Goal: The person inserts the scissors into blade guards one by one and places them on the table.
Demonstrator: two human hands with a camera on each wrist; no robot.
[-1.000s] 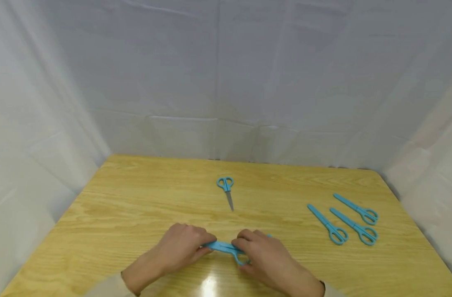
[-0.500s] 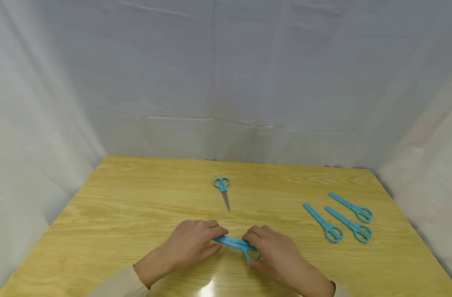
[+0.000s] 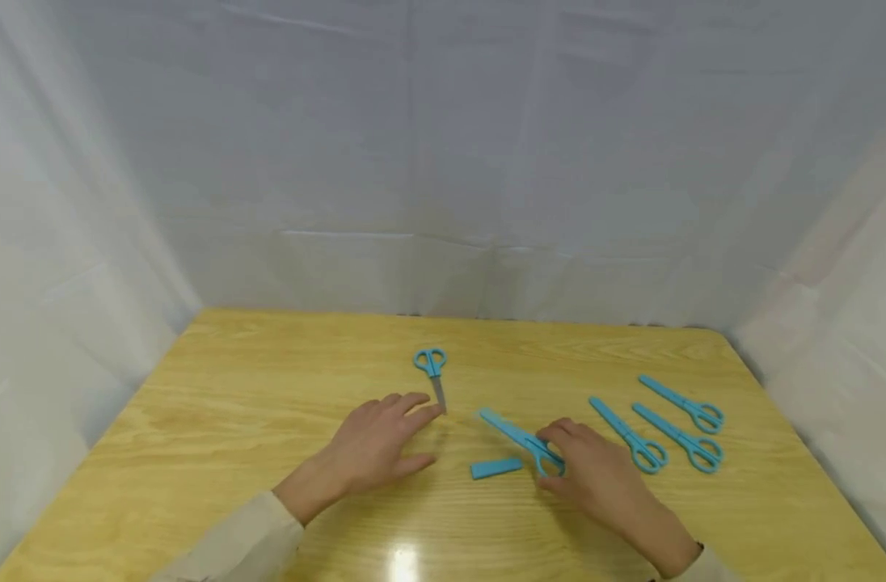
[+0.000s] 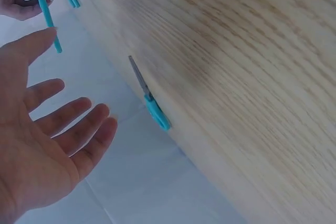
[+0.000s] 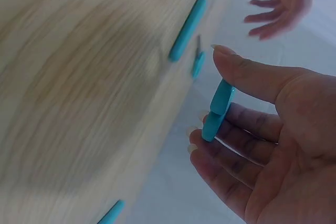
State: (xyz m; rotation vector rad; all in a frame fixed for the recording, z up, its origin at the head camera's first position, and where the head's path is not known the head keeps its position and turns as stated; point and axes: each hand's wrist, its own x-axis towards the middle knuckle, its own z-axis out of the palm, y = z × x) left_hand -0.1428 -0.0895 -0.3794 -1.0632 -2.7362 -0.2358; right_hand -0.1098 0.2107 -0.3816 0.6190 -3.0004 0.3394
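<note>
My right hand (image 3: 596, 477) pinches the handle loops of a pair of blue scissors (image 3: 512, 430), whose blades are inside a blue sheath pointing to the far left. In the right wrist view, thumb and fingertips meet on the handle (image 5: 218, 111). A loose blue sheath (image 3: 495, 468) lies on the table between the hands. My left hand (image 3: 373, 444) hovers with fingers spread and holds nothing, as its palm (image 4: 47, 150) in the left wrist view shows. Just beyond its fingertips lie unsheathed scissors (image 3: 431, 364) with blue handles and grey blades, the tip partly near the index finger.
Three sheathed blue scissors (image 3: 679, 436) lie side by side at the right of the wooden table (image 3: 305, 356), close past my right hand. White cloth (image 3: 443, 162) hangs behind the table and on both sides.
My left hand has let go of the sheathed scissors and opened out. The right hand has carried them to the right and turned them. The loose sheath now shows on the table.
</note>
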